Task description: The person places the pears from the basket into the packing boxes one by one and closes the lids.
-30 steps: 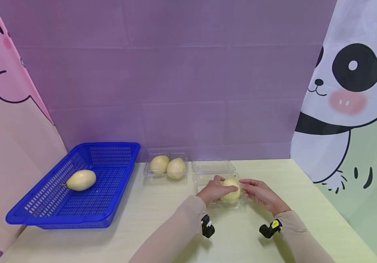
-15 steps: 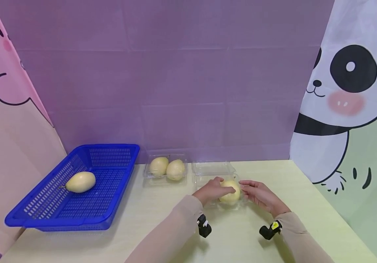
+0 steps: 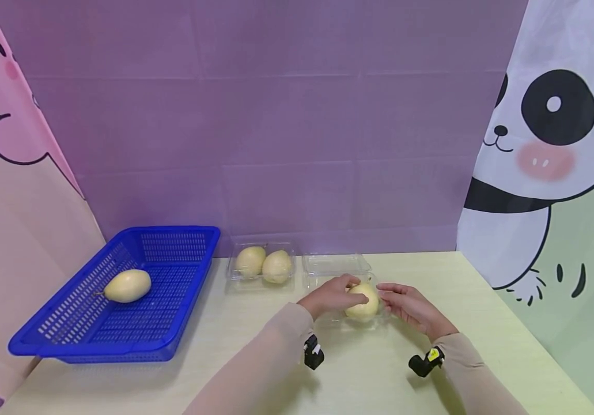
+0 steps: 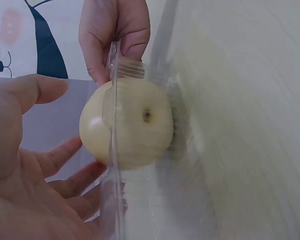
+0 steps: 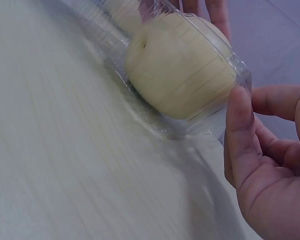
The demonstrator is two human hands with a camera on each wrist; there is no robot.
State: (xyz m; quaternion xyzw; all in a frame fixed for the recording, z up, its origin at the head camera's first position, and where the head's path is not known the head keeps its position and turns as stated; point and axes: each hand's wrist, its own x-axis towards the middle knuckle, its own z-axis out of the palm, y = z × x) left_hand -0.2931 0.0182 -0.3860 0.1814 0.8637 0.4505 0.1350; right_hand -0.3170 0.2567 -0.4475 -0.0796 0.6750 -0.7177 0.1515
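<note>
A pale yellow pear [image 3: 363,303] sits at the right end of an open clear plastic clamshell box [image 3: 318,281]. My left hand [image 3: 332,297] is at the pear's left side. In the left wrist view its thumb [image 4: 45,89] stands off the pear, while loosely bent fingertips lie right at the pear's side and the box rim. With thumb and forefinger, my right hand [image 3: 413,308] pinches the box's right rim, clear in the right wrist view. There, part of a second pale fruit [image 5: 122,14] shows beyond the pear.
The box's raised lid [image 3: 335,264] leans back toward the purple backdrop [image 3: 286,115]. Left of it, another clear clamshell [image 3: 231,271] holds two pears [image 3: 277,267]. A blue plastic basket [image 3: 180,311] with one pear [image 3: 128,286] stands at far left on the pale table [image 3: 369,374].
My left hand has drawn slightly left, its thumb sliding back across the pear. The right hand keeps its pinch on the box rim.
</note>
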